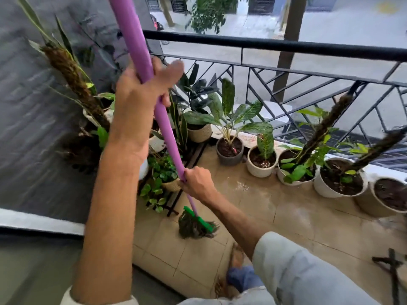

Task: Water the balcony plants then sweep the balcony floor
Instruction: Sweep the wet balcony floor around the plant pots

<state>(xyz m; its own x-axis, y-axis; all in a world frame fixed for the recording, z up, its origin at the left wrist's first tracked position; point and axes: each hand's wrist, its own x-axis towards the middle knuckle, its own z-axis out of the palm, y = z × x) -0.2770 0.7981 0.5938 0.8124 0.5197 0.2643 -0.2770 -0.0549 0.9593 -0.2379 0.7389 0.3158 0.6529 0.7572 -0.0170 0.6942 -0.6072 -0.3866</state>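
Gripping broom handle (141, 62); both hands.

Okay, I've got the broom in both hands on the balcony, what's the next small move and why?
Probably draw the broom head across the tiles toward your feet. The left hand grips the purple handle high, the right hand low, and the bristles sit near the plant stand, with a wet patch beside the pots.

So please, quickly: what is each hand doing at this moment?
Left hand: fingers curled round the long purple broom handle, high up.
Right hand: grips the same handle lower down, near the green broom head.
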